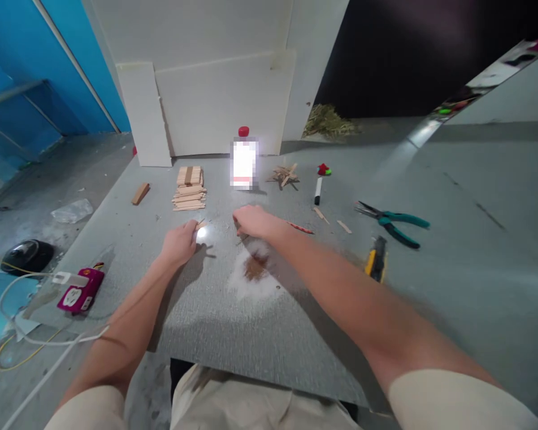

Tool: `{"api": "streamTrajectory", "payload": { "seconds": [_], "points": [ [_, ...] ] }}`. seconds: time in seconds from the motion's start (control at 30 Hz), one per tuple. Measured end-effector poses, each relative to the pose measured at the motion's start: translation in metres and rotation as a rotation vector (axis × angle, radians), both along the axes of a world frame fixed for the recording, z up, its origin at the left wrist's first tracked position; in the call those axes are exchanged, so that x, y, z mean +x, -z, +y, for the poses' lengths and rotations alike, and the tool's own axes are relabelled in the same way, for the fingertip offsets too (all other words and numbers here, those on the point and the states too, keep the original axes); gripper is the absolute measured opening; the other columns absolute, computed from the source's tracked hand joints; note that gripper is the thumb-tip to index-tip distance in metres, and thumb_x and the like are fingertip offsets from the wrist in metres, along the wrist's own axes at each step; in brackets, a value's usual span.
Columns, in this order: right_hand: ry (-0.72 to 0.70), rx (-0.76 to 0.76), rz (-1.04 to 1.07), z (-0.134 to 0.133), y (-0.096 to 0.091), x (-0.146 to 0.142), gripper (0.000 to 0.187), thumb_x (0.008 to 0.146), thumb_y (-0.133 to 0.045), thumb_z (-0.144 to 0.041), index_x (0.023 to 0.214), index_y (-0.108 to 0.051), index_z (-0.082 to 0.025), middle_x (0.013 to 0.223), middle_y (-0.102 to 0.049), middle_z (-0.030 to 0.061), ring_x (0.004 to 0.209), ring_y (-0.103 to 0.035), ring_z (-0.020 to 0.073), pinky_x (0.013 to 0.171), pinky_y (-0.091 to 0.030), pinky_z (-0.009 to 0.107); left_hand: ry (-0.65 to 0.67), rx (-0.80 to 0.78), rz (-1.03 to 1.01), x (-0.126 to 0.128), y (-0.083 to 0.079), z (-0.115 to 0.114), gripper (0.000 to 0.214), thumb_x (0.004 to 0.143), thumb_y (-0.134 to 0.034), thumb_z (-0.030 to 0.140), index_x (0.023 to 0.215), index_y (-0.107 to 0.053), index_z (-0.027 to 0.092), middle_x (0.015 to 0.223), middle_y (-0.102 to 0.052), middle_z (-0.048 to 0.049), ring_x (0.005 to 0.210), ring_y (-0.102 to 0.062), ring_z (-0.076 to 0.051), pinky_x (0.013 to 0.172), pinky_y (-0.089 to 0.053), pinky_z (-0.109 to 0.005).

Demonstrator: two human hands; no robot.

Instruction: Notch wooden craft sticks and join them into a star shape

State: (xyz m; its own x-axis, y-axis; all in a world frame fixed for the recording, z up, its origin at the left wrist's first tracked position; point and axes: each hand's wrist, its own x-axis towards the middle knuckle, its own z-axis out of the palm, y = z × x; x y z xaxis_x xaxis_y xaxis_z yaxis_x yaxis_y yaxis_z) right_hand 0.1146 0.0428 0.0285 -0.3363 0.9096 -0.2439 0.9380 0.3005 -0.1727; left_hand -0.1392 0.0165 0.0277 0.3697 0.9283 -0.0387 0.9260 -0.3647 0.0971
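My left hand (180,243) is closed in a pinch on a short wooden craft stick (201,226), whose end shows past the fingertips. Over the middle of the grey table (215,334), my right hand (251,220) is also closed, fingers curled down. A thin sliver shows just under its fingertips, too small to name. Below that hand, the tabletop has a whitish patch (240,283) with a brown spot (255,266) in it. Partly behind my right forearm lies a red patterned strip (301,227). Stacked craft sticks (189,197) lie beyond my left hand.
At the back stands a red-capped bottle (244,131), its body blurred out. Loose sticks (287,175), a marker (318,191), teal-handled pliers (397,224) and a yellow utility knife (376,260) lie rightward. Leftward are a wooden block (140,194) and a magenta power adapter (83,289) with cables.
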Motion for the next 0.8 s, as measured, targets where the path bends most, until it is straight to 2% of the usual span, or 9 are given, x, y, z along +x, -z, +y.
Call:
{"api": "streamTrajectory", "payload": {
  "seconds": [0.27, 0.47, 0.6, 0.7, 0.8],
  "points": [
    [0.039, -0.049, 0.011, -0.019, -0.011, 0.017, 0.038, 0.098, -0.065, -0.039, 0.130, -0.060, -0.018, 0.131, -0.062, 0.0106, 0.112, -0.065, 0.0247, 0.094, -0.058, 0.047, 0.029, -0.013, -0.073, 0.003, 0.007, 0.012, 0.034, 0.099, -0.062, 0.039, 0.125, -0.061, 0.016, 0.122, -0.065, -0.0092, 0.105, -0.067, -0.021, 0.091, -0.059, -0.041],
    [0.091, -0.143, -0.021, -0.009, -0.008, -0.004, 0.037, 0.099, -0.064, -0.039, 0.129, -0.061, -0.018, 0.130, -0.063, 0.0104, 0.110, -0.066, 0.0237, 0.092, -0.058, 0.045, 0.015, -0.022, -0.098, 0.006, 0.006, 0.011, 0.034, 0.100, -0.062, 0.039, 0.125, -0.061, 0.016, 0.121, -0.065, -0.0091, 0.104, -0.067, -0.020, 0.090, -0.060, -0.041],
    [0.120, -0.087, -0.020, -0.010, -0.007, -0.014, 0.038, 0.098, -0.065, -0.039, 0.130, -0.060, -0.017, 0.130, -0.063, 0.0106, 0.111, -0.065, 0.0242, 0.093, -0.058, 0.046, 0.004, -0.022, -0.117, 0.008, 0.004, 0.008, 0.035, 0.100, -0.062, 0.039, 0.125, -0.061, 0.016, 0.121, -0.065, -0.0092, 0.104, -0.067, -0.021, 0.091, -0.060, -0.042],
    [0.087, -0.015, 0.031, -0.025, -0.007, -0.013, 0.038, 0.099, -0.065, -0.038, 0.130, -0.060, -0.017, 0.130, -0.063, 0.0108, 0.111, -0.065, 0.0241, 0.093, -0.058, 0.046, 0.001, -0.025, -0.132, 0.009, 0.002, 0.007, 0.034, 0.100, -0.062, 0.039, 0.125, -0.061, 0.016, 0.122, -0.065, -0.0093, 0.105, -0.067, -0.021, 0.091, -0.059, -0.042],
    [0.004, 0.043, 0.124, -0.060, -0.006, -0.014, 0.036, 0.099, -0.064, -0.038, 0.128, -0.061, -0.018, 0.130, -0.063, 0.0105, 0.111, -0.065, 0.0239, 0.094, -0.058, 0.046, 0.008, -0.026, -0.145, 0.008, 0.002, 0.007, 0.035, 0.099, -0.062, 0.039, 0.125, -0.061, 0.016, 0.123, -0.065, -0.0094, 0.105, -0.067, -0.021, 0.091, -0.059, -0.042]
  ]
}}
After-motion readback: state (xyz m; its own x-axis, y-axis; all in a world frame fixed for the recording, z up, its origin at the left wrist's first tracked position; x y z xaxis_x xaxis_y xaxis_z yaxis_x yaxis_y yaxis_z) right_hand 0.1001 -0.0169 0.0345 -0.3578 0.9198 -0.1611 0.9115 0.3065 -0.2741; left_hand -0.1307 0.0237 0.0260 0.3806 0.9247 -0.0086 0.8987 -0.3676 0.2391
